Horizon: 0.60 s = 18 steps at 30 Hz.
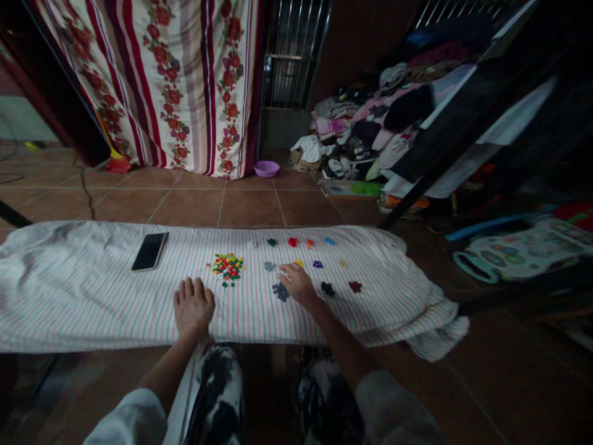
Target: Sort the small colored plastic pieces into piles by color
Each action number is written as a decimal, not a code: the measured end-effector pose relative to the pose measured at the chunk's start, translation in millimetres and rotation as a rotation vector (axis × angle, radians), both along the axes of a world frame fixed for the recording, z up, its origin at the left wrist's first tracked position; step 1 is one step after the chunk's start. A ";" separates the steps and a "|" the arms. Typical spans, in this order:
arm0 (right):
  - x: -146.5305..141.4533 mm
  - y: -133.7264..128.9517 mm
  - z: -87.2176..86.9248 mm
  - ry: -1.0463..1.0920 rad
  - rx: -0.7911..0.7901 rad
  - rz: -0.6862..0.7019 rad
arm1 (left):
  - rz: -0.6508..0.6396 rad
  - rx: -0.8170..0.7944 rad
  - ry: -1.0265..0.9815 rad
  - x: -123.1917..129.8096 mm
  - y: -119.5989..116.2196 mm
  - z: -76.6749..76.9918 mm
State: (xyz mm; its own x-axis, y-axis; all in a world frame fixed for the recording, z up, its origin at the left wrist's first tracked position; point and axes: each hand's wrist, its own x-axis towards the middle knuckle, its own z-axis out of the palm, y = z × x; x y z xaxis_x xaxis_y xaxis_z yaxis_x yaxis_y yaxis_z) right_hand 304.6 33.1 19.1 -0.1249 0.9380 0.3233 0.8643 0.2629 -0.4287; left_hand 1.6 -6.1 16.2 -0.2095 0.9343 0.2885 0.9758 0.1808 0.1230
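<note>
On the striped cloth (139, 309) lies a mixed pile of small coloured pieces (227, 266). My left hand (193, 304) rests flat, palm down, just below and left of it. My right hand (297, 283) is over the sorted groups, its fingertips bent together; whatever they hold, if anything, is too small to make out. Near it are a light grey group (269, 266), a dark grey group (280, 292) and a partly covered yellow group (299, 262). Farther back sit green (272, 242), red (293, 241) and blue (329, 241) groups; black (327, 288) and brown (355, 287) ones lie rightward.
A phone (149, 251) lies on the left part of the cloth. Beyond the table are a floral curtain (171, 86), a purple basin (267, 169) and a heap of clothes (370, 117). A dark slanting bar (412, 196) stands at the right.
</note>
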 end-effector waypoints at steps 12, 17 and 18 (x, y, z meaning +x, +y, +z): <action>-24.8 -40.4 -12.1 -0.132 -0.003 -0.097 | -0.003 0.000 0.039 -1.2 1.0 -1.7; -30.6 -42.8 -8.4 -0.141 -0.024 -0.094 | -0.003 0.016 0.043 -1.9 1.2 -3.5; -31.5 -43.5 -7.7 -0.136 -0.024 -0.093 | -0.004 0.019 0.043 -2.1 1.3 -4.2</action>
